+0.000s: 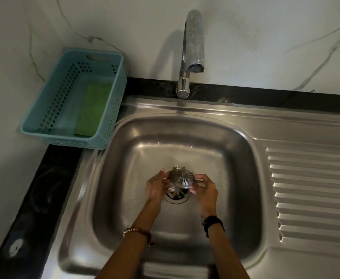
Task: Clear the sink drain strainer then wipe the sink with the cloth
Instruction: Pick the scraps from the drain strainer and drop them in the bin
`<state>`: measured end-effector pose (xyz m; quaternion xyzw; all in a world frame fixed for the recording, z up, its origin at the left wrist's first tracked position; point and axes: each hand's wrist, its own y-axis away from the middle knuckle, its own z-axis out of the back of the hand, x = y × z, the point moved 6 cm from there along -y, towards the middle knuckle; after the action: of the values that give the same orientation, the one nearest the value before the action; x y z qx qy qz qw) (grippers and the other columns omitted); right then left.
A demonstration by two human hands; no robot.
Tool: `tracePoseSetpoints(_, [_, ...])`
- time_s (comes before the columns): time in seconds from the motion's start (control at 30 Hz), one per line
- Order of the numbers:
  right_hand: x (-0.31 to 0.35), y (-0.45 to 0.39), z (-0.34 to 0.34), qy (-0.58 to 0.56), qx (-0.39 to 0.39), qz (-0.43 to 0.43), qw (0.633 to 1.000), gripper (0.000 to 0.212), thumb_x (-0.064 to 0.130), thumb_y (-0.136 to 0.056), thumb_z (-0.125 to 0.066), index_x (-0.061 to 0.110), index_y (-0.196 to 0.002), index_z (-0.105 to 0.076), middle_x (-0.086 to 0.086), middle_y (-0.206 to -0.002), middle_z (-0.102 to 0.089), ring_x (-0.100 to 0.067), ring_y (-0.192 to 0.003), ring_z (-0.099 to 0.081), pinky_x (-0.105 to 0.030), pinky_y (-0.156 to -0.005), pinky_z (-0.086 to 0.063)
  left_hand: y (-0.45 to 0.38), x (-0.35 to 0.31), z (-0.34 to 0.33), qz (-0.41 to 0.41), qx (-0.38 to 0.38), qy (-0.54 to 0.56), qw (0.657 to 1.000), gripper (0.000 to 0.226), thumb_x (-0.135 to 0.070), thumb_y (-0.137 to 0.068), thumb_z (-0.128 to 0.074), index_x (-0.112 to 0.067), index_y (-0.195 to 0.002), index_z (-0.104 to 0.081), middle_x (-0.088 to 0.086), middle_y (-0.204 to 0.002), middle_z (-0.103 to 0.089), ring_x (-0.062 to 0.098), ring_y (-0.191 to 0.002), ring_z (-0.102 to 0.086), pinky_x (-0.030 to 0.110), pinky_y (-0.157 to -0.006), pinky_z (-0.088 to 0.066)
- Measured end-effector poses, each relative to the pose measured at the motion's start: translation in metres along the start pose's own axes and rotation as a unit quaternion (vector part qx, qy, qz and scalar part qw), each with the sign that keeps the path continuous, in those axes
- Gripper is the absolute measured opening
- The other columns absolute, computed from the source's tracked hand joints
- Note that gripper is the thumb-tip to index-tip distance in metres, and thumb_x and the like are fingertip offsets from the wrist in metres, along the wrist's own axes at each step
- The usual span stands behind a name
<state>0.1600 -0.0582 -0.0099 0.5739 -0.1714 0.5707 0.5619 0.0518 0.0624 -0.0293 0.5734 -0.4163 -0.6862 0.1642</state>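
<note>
You hold the metal drain strainer point(181, 178) between both hands, lifted and tilted just above the open drain point(176, 195) of the stainless steel sink point(235, 150). Your left hand point(156, 187) pinches its rim from the left with curled fingertips, and your right hand point(205, 190) pinches the opposite rim from the right, fingers bent around the edge. Directly below your fingers, small dark and green scraps sit in the drain opening. A beaded bracelet point(135, 231) circles your left wrist and a black band point(213, 222) your right. Well beyond your hands, the chrome faucet point(192, 47) rises from the back of the counter. Far to the left of your left hand, a light blue plastic basket point(50, 109) holds a green scrub pad point(93, 109). To the right of your right hand runs the ribbed drainboard point(314, 190).
</note>
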Motion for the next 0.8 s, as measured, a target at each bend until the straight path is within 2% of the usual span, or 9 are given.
tracePoseSetpoints(0.07, [0.011,0.008,0.005,-0.058,0.011,-0.002,0.998,0.02,-0.007,-0.086,-0.053,0.006,-0.09,-0.067,-0.01,-0.098,-0.068,-0.015,-0.09,-0.062,-0.015,-0.074,-0.05,0.012,-0.008,-0.003,-0.01,0.024,0.047,0.999,0.022,-0.022,-0.09,-0.058,-0.002,-0.09,-0.067,0.01,-0.074,-0.065,0.017,-0.064,-0.063,0.023,-0.062,-0.054])
tracePoseSetpoints(0.2, [0.033,0.02,0.016,-0.182,0.034,0.0,0.983,0.017,0.004,-0.087,-0.056,0.006,-0.094,-0.071,-0.006,-0.105,-0.07,-0.014,-0.1,-0.063,-0.025,-0.088,-0.049,0.03,-0.029,-0.016,-0.036,0.095,0.049,0.994,0.005,-0.003,-0.086,-0.06,-0.007,-0.084,-0.061,0.008,-0.075,-0.063,0.006,-0.054,-0.063,0.013,-0.053,-0.053])
tracePoseSetpoints(0.27, [0.04,0.02,0.026,-0.205,0.043,0.018,0.978,0.016,0.008,-0.085,-0.061,0.008,-0.098,-0.071,-0.004,-0.104,-0.071,-0.01,-0.097,-0.065,-0.021,-0.083,-0.051,0.034,-0.041,-0.023,-0.042,0.121,0.018,0.992,0.012,-0.003,-0.084,-0.062,-0.011,-0.091,-0.059,0.006,-0.08,-0.067,0.009,-0.064,-0.066,0.014,-0.055,-0.054])
tracePoseSetpoints(0.37, [0.045,0.014,0.034,-0.138,0.075,0.056,0.986,0.021,0.007,-0.081,-0.066,0.012,-0.102,-0.067,0.0,-0.106,-0.069,0.002,-0.088,-0.065,-0.008,-0.069,-0.049,0.037,-0.051,-0.028,-0.057,0.128,-0.013,0.99,0.014,-0.003,-0.083,-0.064,-0.014,-0.091,-0.059,0.005,-0.084,-0.068,0.014,-0.075,-0.066,0.014,-0.056,-0.055])
tracePoseSetpoints(0.43, [0.038,0.012,0.028,-0.083,0.108,0.043,0.99,0.027,0.004,-0.081,-0.067,0.01,-0.107,-0.064,-0.004,-0.114,-0.065,-0.009,-0.098,-0.064,-0.014,-0.076,-0.052,0.038,-0.048,-0.025,-0.071,0.104,-0.034,0.991,0.014,-0.004,-0.083,-0.064,-0.011,-0.094,-0.06,0.005,-0.083,-0.065,0.013,-0.075,-0.064,0.013,-0.053,-0.054])
tracePoseSetpoints(0.53, [0.024,0.014,0.022,-0.097,0.15,-0.024,0.984,0.034,-0.006,-0.079,-0.063,0.007,-0.11,-0.063,-0.013,-0.121,-0.061,-0.027,-0.11,-0.059,-0.035,-0.091,-0.052,0.041,-0.029,-0.017,-0.061,0.057,-0.047,0.995,0.005,-0.009,-0.087,-0.061,-0.006,-0.091,-0.06,0.006,-0.077,-0.062,0.011,-0.062,-0.064,0.012,-0.048,-0.053])
tracePoseSetpoints(0.6, [0.016,0.015,0.016,-0.133,0.19,-0.062,0.971,0.043,-0.013,-0.078,-0.057,0.006,-0.117,-0.061,-0.014,-0.122,-0.06,-0.027,-0.111,-0.057,-0.034,-0.088,-0.052,0.044,-0.013,-0.012,-0.025,0.045,-0.037,0.998,0.019,-0.023,-0.093,-0.053,-0.009,-0.081,-0.058,0.008,-0.076,-0.06,0.014,-0.061,-0.062,0.016,-0.048,-0.054])
tracePoseSetpoints(0.7, [0.009,0.017,0.007,-0.153,0.248,-0.119,0.949,0.06,-0.018,-0.076,-0.052,0.01,-0.129,-0.051,-0.012,-0.122,-0.059,-0.024,-0.109,-0.056,-0.025,-0.075,-0.052,0.048,0.004,-0.008,0.034,0.066,-0.019,0.997,0.04,-0.043,-0.095,-0.039,-0.01,-0.087,-0.06,0.013,-0.083,-0.06,0.021,-0.074,-0.059,0.027,-0.06,-0.052])
tracePoseSetpoints(0.8, [0.004,0.02,0.003,-0.166,0.294,-0.14,0.931,0.067,-0.018,-0.077,-0.054,0.016,-0.133,-0.043,-0.007,-0.117,-0.06,-0.019,-0.104,-0.058,-0.022,-0.07,-0.051,0.051,0.007,-0.005,0.053,0.101,-0.054,0.992,0.03,-0.037,-0.088,-0.056,-0.011,-0.102,-0.062,0.009,-0.098,-0.061,0.021,-0.083,-0.061,0.025,-0.062,-0.052])
